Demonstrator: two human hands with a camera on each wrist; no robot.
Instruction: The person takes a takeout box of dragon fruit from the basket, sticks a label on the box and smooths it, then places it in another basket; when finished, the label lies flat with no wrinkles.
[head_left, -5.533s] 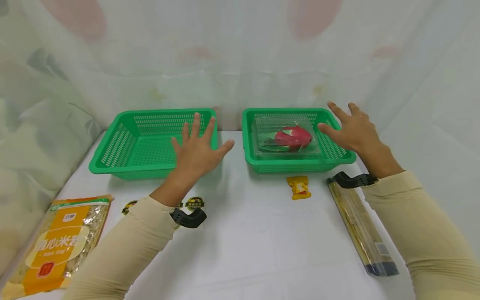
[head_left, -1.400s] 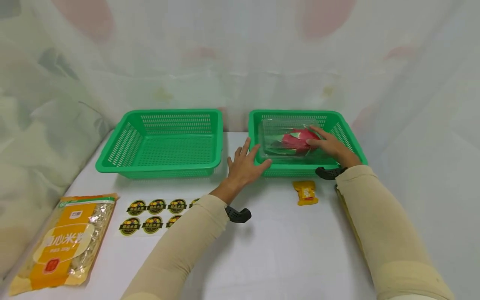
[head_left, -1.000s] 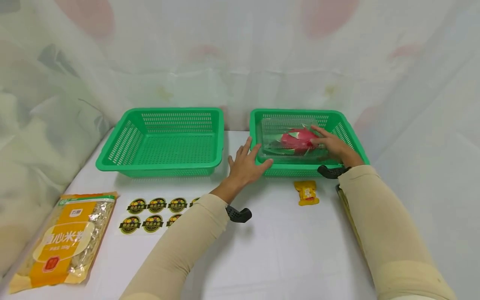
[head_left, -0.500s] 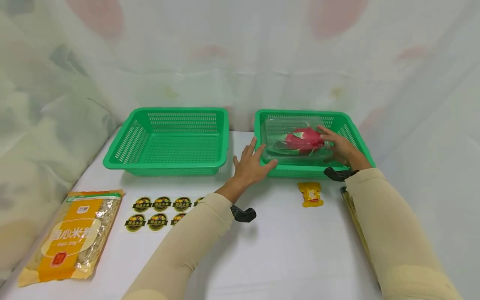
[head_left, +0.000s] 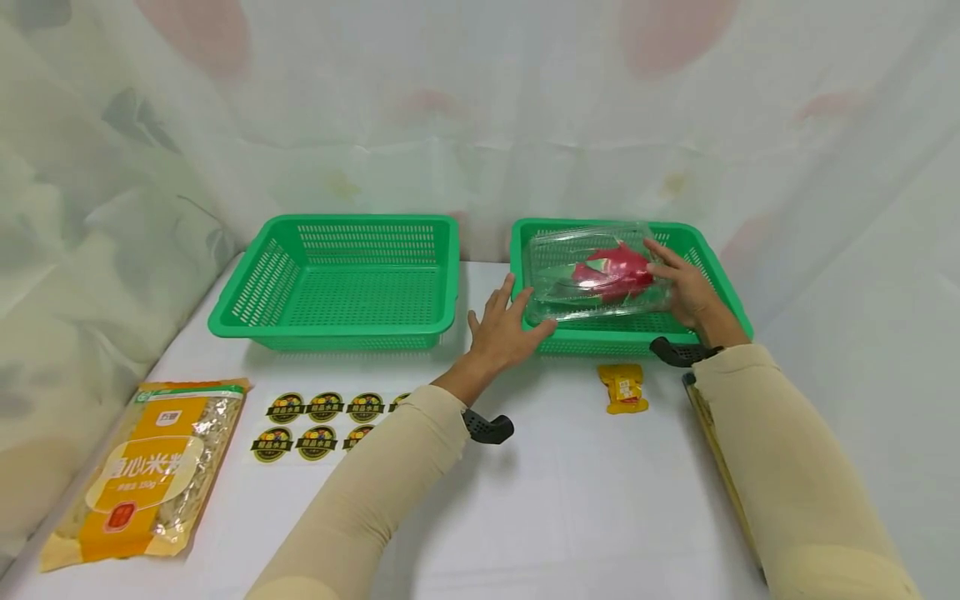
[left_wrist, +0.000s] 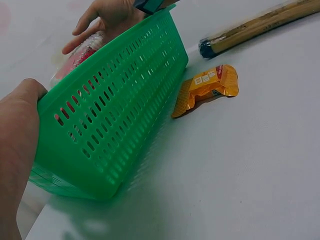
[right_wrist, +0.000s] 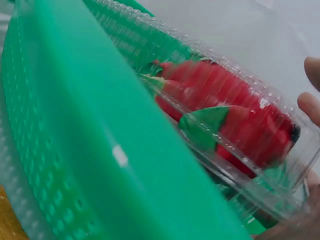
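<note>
My right hand grips the right end of a clear plastic clamshell box that holds a pink dragon fruit. The box's right end is raised and tilted, over the inside of the right green basket. In the right wrist view the fingers reach around the end of the box, with the dragon fruit inside. My left hand spreads its fingers at that basket's front left corner. In the left wrist view its thumb lies right at the basket's rim.
Another green basket stands at the left. A small yellow packet lies before the right basket. To its right is a long wrapped bundle, partly under the right sleeve. Round fruit stickers and a rice noodle bag lie at left.
Both hands have come to the right basket from their raised positions. In the last half second the right hand's end of the clamshell box has risen and tipped; the left hand has stayed put.
</note>
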